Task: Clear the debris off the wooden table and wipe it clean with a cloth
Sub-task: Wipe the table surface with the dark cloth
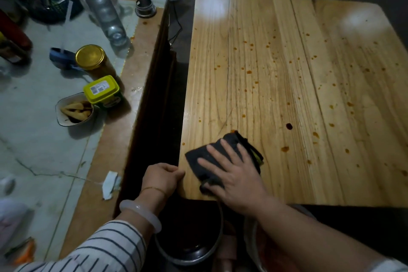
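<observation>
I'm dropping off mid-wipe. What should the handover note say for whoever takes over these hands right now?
Left hand grips the near-left edge of the wooden table.
Right hand presses flat on the dark cloth at the near-left corner, fingers spread.
Done: no loose debris shows on the tabletop.
Left: orange spots across the middle and right boards, plus one dark blob, all unwiped.
</observation>
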Available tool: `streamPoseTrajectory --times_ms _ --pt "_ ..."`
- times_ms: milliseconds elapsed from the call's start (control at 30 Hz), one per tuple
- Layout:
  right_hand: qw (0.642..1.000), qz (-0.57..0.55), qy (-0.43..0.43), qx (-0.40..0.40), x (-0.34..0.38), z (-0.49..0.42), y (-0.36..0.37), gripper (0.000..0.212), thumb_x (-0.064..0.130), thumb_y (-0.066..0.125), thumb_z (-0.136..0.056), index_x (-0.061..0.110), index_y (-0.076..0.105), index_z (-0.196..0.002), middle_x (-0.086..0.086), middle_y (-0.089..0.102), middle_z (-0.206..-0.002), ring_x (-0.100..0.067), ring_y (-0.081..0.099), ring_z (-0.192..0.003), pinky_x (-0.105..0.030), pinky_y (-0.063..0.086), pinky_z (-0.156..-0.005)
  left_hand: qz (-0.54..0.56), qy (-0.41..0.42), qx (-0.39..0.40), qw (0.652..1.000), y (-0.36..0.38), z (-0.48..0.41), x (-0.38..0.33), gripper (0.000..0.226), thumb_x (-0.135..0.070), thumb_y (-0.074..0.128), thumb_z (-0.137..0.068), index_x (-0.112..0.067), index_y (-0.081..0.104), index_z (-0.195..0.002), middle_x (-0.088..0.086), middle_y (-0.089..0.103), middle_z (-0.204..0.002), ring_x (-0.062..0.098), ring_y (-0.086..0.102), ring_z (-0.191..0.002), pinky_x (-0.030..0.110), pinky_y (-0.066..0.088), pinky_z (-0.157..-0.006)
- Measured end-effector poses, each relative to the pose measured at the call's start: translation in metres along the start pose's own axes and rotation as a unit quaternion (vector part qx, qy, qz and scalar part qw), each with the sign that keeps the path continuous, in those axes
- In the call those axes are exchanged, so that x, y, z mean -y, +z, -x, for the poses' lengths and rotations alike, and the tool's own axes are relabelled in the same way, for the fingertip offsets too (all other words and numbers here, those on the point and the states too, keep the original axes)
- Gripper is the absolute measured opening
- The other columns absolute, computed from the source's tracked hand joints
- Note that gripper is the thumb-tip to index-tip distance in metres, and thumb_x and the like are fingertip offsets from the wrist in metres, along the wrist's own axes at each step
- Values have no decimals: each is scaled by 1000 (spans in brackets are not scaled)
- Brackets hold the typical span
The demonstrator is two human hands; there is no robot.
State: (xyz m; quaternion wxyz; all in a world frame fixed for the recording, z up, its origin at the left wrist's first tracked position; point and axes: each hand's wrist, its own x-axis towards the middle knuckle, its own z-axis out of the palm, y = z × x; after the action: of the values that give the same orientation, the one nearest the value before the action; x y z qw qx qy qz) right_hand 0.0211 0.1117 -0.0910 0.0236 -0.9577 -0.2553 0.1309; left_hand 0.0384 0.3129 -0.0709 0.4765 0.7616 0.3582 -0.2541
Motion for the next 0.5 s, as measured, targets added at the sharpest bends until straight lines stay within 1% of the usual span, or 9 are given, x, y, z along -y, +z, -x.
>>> streamPoseTrajectory --times_ms 133,200,300,333,400,500 --pt "997 1 71 2 -11 -26 -6 65 70 15 -94 41 22 -153 3 17 -163 -29 1 -152 -59 8 -117 -6 0 -8 1000 0 -4 -3 11 -18 77 -76 -17 67 -73 3 67 -77 17 62 -75 36 54 -77" --pt "995 -11 98 2 -11 -32 -12 69 72 11 -92 42 18 -153 3 10 -164 -28 -6 -152 -59 4 -118 -3 -5 -10 1000 1 -5 -5 11 -18 78 -76 -16 67 -75 4 67 -80 18 63 -78 37 55 -79" --pt "995 -31 96 8 -2 -22 -14 78 80 -2 -86 43 10 -154 6 -6 -164 -25 -19 -150 -58 -4 -118 -3 -14 -6 1000 3 -5 -1 11 -18 78 -75 -19 67 -76 5 68 -82 20 64 -83 42 55 -84" --pt "996 -38 84 10 1 -13 -14 80 81 -4 -85 44 9 -154 6 -8 -164 -24 -22 -149 -57 -5 -118 -5 -14 -4 1000 3 -5 0 11 -18 78 -75 -19 67 -77 5 69 -83 20 64 -84 43 55 -85" --pt "998 -38 40 12 3 6 -11 77 80 3 -88 43 12 -155 6 -5 -165 -24 -21 -149 -57 -3 -118 -6 -15 -4 1000 3 -6 -1 10 -17 77 -75 -18 68 -79 5 69 -84 20 64 -86 43 54 -86" --pt "998 -24 -50 -7 -5 32 -2 66 72 26 -95 39 28 -153 4 11 -165 -27 -2 -152 -57 10 -117 -14 -21 -10 1000 3 -9 -4 11 -15 77 -76 -17 67 -79 4 68 -86 20 63 -88 43 53 -87"
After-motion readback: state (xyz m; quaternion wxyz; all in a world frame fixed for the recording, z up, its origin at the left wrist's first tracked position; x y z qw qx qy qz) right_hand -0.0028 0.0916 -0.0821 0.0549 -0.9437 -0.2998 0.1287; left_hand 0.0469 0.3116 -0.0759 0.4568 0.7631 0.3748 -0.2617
